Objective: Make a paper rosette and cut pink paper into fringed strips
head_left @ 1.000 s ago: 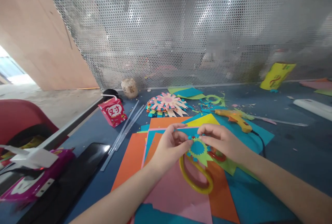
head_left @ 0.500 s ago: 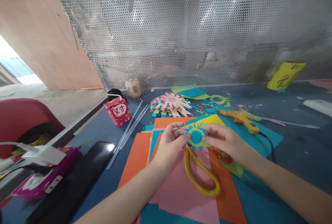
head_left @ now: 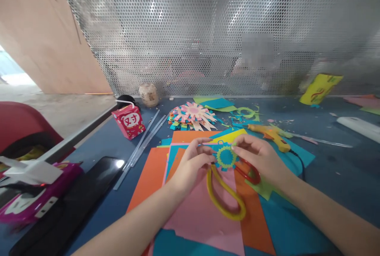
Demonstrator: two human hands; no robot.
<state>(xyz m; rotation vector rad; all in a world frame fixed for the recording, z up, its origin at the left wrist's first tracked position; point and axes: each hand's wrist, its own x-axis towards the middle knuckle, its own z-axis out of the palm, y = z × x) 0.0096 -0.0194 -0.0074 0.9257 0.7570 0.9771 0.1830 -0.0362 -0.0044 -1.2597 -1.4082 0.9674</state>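
Observation:
A small blue and green paper rosette [head_left: 226, 158] with a tabbed edge and curled loops is held up between my two hands. My left hand [head_left: 190, 165] pinches at its left edge, thumb and fingers close together. At the upper right edge, the thumb and forefinger of my right hand [head_left: 261, 157] grip it. Scissors with a yellow handle loop [head_left: 227, 202] and a red one lie just below, their blades hidden. Under them is a pink paper sheet [head_left: 204, 220] over an orange sheet [head_left: 257, 224].
Finished paper rosettes [head_left: 194, 111] lie behind my hands. An orange glue gun [head_left: 271, 134] rests at right on blue paper. Clear glue sticks [head_left: 141, 149], a red drink carton [head_left: 130, 122], a black phone [head_left: 71, 204] and a purple power strip [head_left: 56, 192] are at left. A perforated metal screen [head_left: 178, 42] stands behind.
The rosette has turned slightly and its green ring shows more fully. My right hand has shifted to the rosette's upper edge, uncovering the red scissor handle. The whole view has shifted slightly.

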